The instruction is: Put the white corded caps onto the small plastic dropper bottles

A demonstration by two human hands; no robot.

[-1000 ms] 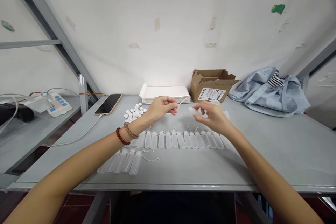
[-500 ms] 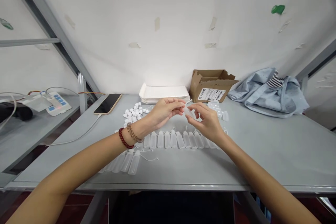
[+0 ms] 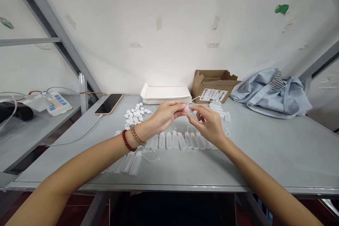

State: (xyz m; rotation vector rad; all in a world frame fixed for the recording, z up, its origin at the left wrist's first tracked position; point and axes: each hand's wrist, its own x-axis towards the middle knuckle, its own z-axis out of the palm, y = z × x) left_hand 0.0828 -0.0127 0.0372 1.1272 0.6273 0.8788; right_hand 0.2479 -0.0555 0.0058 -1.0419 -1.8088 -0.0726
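Above the middle of the table, both hands meet at a small translucent plastic squeeze bottle (image 3: 191,113). My right hand (image 3: 208,122) pinches the bottle's body between thumb and fingers. With closed fingertips, my left hand (image 3: 168,113) grips its top end, where a thin white tube sticks out to the upper right; the cap there is mostly hidden. Beneath the hands runs a row of similar bottles (image 3: 168,141) with thin tubes. More bottles (image 3: 135,164) lie nearer me, partly behind my left forearm. Loose white caps (image 3: 135,114) are heaped left of the hands.
Behind stand a stack of white sheets or trays (image 3: 166,93) and an open cardboard box (image 3: 212,88). Several clear bottles (image 3: 217,107) lie before the box. A phone (image 3: 109,104) with a cable is on the left, blue cloth (image 3: 272,93) on the right.
The thin tube at the bottle's top now points further out to the upper right. My left hand and wrist have shifted slightly right; my right hand is almost where it was.
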